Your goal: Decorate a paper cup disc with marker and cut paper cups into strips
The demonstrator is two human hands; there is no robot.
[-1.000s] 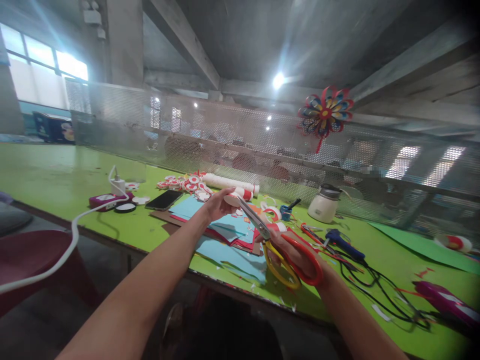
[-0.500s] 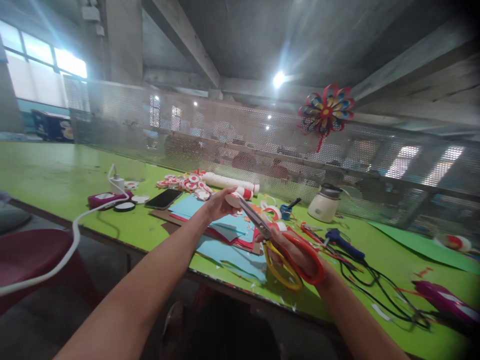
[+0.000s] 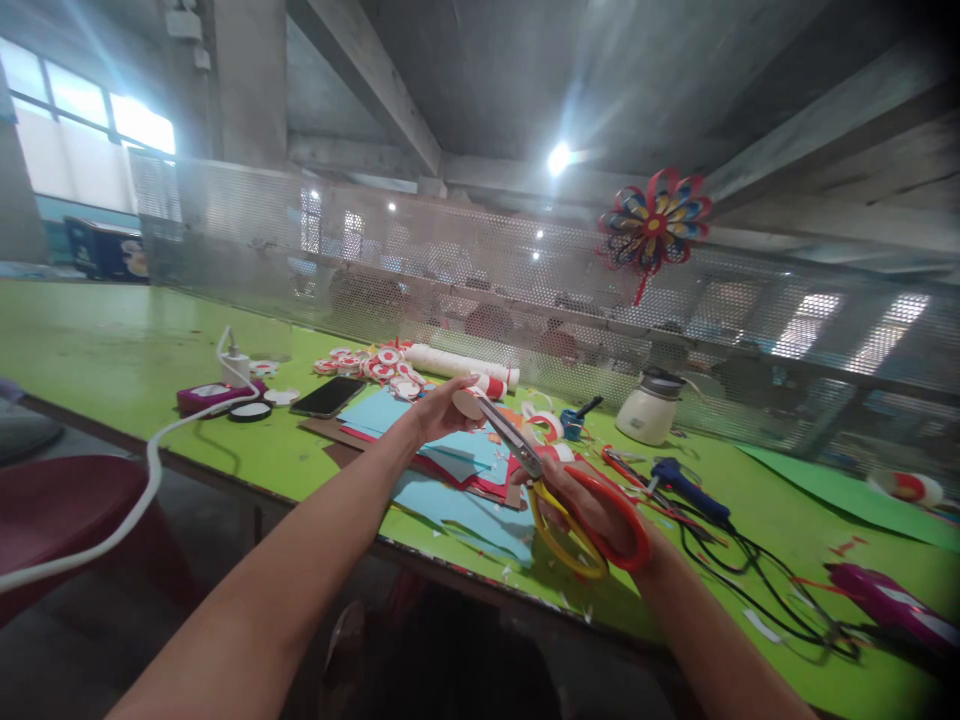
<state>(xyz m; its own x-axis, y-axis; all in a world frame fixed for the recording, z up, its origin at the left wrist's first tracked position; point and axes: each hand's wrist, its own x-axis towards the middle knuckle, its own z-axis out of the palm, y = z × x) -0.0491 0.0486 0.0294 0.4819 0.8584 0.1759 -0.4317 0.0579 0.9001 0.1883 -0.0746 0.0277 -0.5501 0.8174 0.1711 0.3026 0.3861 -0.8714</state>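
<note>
My left hand [image 3: 441, 410] pinches a small round tan disc [image 3: 469, 404] above the stacked papers. My right hand [image 3: 589, 500] is wrapped round the handles of large scissors [image 3: 571, 530], one handle loop red and one yellow. The scissor blades point up and left, their tips at the edge of the disc. Under my hands lie light blue sheets [image 3: 465, 515] on red and brown ones. Red and white paper rolls [image 3: 544, 428] lie just beyond the scissors.
On the green table [image 3: 97, 340] are a black phone [image 3: 328, 396], a heap of red-and-white discs [image 3: 375, 366], a white tube [image 3: 457, 364], a beige pot [image 3: 648, 410], a blue glue gun [image 3: 690, 486] with black cables and a green sheet [image 3: 840, 490]. A mesh screen [image 3: 480, 260] stands behind.
The disc in my left hand has turned slightly against the scissor blades. Otherwise both hands hold nearly the same place.
</note>
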